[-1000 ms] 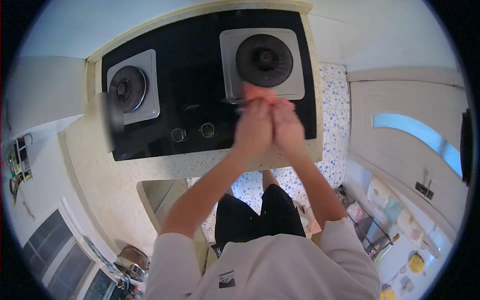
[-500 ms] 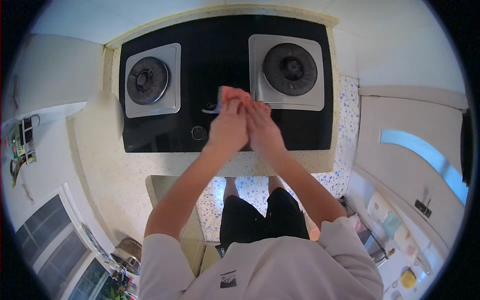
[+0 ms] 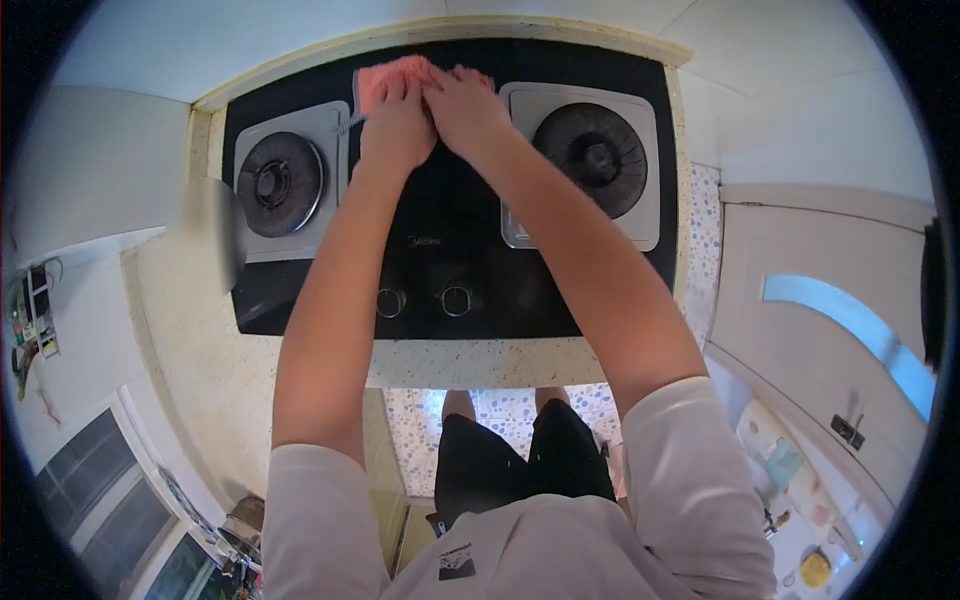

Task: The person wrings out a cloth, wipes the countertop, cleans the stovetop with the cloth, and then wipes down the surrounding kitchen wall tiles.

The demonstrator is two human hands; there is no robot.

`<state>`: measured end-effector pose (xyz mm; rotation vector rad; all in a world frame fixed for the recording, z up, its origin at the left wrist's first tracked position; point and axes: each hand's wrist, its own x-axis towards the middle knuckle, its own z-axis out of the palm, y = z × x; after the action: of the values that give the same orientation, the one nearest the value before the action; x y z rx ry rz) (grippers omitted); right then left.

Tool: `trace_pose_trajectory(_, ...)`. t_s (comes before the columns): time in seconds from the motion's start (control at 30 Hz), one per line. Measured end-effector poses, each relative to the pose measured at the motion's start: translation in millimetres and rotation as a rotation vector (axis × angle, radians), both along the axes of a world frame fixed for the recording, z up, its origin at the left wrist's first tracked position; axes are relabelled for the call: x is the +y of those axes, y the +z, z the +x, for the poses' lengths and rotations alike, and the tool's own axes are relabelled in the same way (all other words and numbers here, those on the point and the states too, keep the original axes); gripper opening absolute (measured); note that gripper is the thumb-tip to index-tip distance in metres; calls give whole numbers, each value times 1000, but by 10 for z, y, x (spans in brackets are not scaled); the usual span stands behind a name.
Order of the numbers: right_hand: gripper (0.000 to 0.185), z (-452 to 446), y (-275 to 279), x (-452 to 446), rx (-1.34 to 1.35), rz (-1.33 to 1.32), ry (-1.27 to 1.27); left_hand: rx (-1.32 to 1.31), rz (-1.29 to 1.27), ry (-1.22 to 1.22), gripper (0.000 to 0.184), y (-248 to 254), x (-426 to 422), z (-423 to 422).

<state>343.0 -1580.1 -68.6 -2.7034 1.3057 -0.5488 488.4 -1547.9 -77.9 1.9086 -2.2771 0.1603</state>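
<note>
A pink cloth (image 3: pixel 372 84) lies bunched on the back middle of the black glass gas cooktop (image 3: pixel 430 210), between the two burners. My left hand (image 3: pixel 398 128) grips its left part, with the fingers bent over it. Close on the right, my right hand (image 3: pixel 466 112) presses on the same cloth, its fingers over the right part. Both arms reach across the cooktop. The left burner (image 3: pixel 282 185) and the right burner (image 3: pixel 592 160) sit on square metal plates beside my arms. Two round knobs (image 3: pixel 457 301) are at the front.
A raised ledge (image 3: pixel 560 30) runs behind the cooktop. Speckled counter (image 3: pixel 480 365) borders its front, and more counter extends on the left, where a blurred pale shape (image 3: pixel 212 235) shows. A door with a handle (image 3: pixel 848 430) stands at the right. Pots (image 3: pixel 245 515) are at the lower left.
Both hands have moved forward with the pink cloth, from the front middle of the cooktop to its back edge, slightly leftward. The knobs and logo now show between my arms.
</note>
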Motion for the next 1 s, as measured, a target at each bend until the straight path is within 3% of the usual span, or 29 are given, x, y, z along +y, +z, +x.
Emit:
trace_pose_trajectory(0.07,30,-66,29,-254,-25,-5,-35,-92,-5,-25,47,-63,-268,-71)
trace_pose_trajectory(0.17,30,-318,119,-685,128,260,-15,-77,163,69,48,176,-588,-449)
trace_pose_trajectory(0.23,29,-661,84,-906,128,211,70,-48,296,129,45,285,-747,-744)
trace_pose_trajectory(0.3,33,-965,74,-1043,153,239,12,-14,266,-14,42,236,-893,-989)
trace_pose_trajectory(0.4,37,-1698,828,-910,221,650,53,-25,272,-55,34,341,-960,-1559)
trace_pose_trajectory(0.5,38,-2346,852,-877,215,793,-138,16,281,-153,38,308,-1091,-2142)
trace_pose_trajectory(0.6,44,-3042,135,-750,-42,124,11,59,350,-128,38,537,-926,-2877)
trace_pose_trajectory(0.63,52,-3202,189,-588,-37,188,-30,54,375,-132,38,579,-871,-3060)
trace_pose_trajectory(0.77,47,-3397,97,71,-79,188,-230,136,297,-183,32,606,-356,-3397)
trace_pose_trajectory(0.9,45,-3463,120,845,-98,122,-250,157,311,-335,35,537,311,-3408)
trace_pose_trajectory(1.0,47,-3357,264,1589,-139,157,-279,187,147,-391,36,445,1041,-3289)
